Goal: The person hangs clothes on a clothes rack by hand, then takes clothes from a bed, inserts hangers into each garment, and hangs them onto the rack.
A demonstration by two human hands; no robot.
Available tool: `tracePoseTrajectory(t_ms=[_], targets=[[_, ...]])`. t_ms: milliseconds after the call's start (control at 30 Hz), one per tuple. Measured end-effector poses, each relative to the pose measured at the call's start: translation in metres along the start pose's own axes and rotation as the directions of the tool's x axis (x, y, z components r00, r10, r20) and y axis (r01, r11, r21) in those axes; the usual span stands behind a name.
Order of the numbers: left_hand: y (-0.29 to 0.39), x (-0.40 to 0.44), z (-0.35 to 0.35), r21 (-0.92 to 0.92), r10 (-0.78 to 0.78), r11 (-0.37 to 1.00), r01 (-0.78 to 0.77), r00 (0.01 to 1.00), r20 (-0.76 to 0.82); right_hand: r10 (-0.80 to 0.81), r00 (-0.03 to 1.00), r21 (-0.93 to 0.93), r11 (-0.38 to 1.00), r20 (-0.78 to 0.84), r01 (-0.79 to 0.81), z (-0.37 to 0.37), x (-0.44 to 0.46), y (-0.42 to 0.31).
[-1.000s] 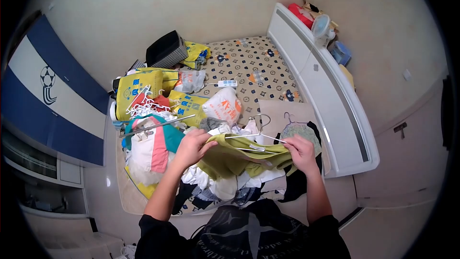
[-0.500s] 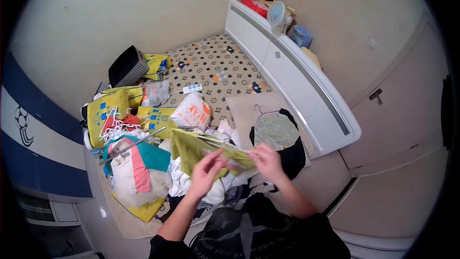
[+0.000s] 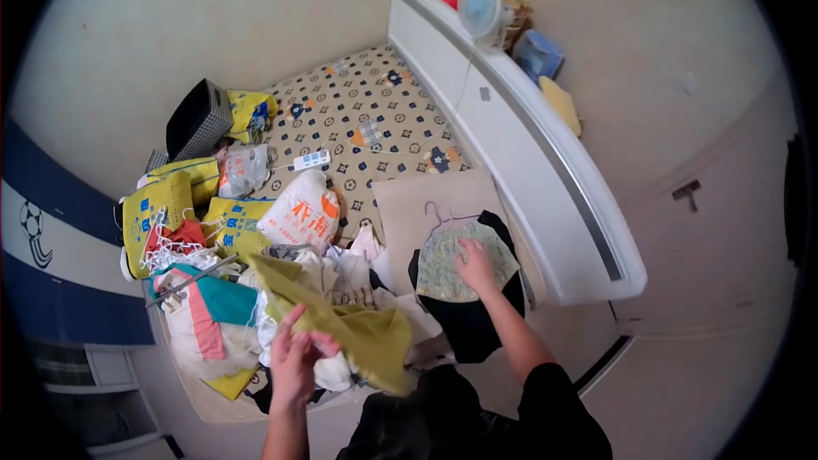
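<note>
My left hand point(image 3: 296, 362) grips the edge of an olive-green cloth garment point(image 3: 362, 332), which hangs in loose folds in front of me. Part of the garment hides the clothes pile beneath it. My right hand point(image 3: 475, 268) reaches out to the right and rests with its fingers apart on a speckled green garment point(image 3: 443, 269). That garment lies over black clothing point(image 3: 464, 332), and a purple hanger point(image 3: 439, 215) sticks out at its top. Whether the right fingertips pinch any fabric is hard to see.
Left of the garment lie mixed clothes, a metal rod point(image 3: 194, 278), white hangers point(image 3: 170, 255) and yellow bags point(image 3: 158, 213). A white plastic bag point(image 3: 302, 211), a power strip point(image 3: 312, 159) and a black box point(image 3: 200, 119) sit on the patterned mattress point(image 3: 341, 119). A white headboard point(image 3: 520, 132) stands at right.
My right hand has let go of the olive-green garment and moved right onto the speckled one. My left hand has moved left and down with the olive-green garment. The view has shifted slightly.
</note>
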State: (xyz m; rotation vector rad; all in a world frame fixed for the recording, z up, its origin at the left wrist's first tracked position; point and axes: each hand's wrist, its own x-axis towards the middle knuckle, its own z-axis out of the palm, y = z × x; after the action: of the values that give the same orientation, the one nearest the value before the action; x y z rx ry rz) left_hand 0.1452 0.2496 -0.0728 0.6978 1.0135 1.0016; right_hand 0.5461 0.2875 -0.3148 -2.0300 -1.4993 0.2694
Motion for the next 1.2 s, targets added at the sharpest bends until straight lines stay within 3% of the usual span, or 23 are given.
tracePoseTrajectory(t_ms=[67,100,200,500,567,667,733,867,933,1000,1133,1200], targets=[[-0.011,-0.009,-0.008,0.04,0.033,0.999,-0.03,0.997,-0.065,0.074,0.995,-0.254,0.966,0.065,-0.055,0.037,0.027,0.059],[-0.014,-0.011,-0.009,0.061,0.055,0.997,-0.05,0.994,-0.096,0.092,0.986,-0.162,0.984,0.142,-0.068,0.042,0.046,0.072],[-0.027,-0.02,0.009,0.082,0.187,0.982,-0.168,0.896,-0.403,0.034,0.986,-0.338,0.941,0.161,0.023,0.093,0.081,0.125],[0.004,-0.056,0.028,0.29,0.329,0.937,-0.197,0.78,-0.533,-0.06,0.966,-0.569,0.798,0.251,0.197,0.192,0.127,0.181],[0.004,-0.066,0.029,0.32,0.363,0.924,-0.211,0.749,-0.554,-0.193,0.952,-0.497,0.818,0.236,0.289,0.193,0.131,0.18],[0.011,-0.085,0.031,0.276,0.387,0.921,-0.275,0.716,-0.581,-0.173,0.917,-0.338,0.892,0.359,0.301,0.162,0.134,0.157],[0.015,-0.103,0.031,0.23,0.407,0.911,-0.342,0.666,-0.625,-0.284,0.891,-0.215,0.902,0.355,0.373,0.141,0.135,0.147],[0.023,-0.153,0.025,0.224,0.497,0.856,-0.467,0.62,-0.607,-0.083,0.856,-0.164,0.967,0.511,0.192,0.087,0.119,0.114],[0.028,-0.182,0.024,0.253,0.549,0.821,-0.512,0.588,-0.594,-0.1,0.761,-0.061,0.982,0.642,0.18,0.067,0.109,0.119],[0.035,-0.213,0.023,0.265,0.593,0.784,-0.561,0.552,-0.586,0.016,0.595,0.035,0.997,0.804,-0.074,0.031,0.094,0.094],[0.037,-0.287,0.02,0.318,0.687,0.681,-0.659,0.427,-0.587,0.082,0.472,0.095,0.936,0.878,-0.34,-0.046,0.047,0.014],[0.033,-0.328,0.012,0.275,0.709,0.656,-0.703,0.45,-0.543,0.056,0.377,0.132,0.881,0.924,-0.455,-0.085,0.015,-0.032]])
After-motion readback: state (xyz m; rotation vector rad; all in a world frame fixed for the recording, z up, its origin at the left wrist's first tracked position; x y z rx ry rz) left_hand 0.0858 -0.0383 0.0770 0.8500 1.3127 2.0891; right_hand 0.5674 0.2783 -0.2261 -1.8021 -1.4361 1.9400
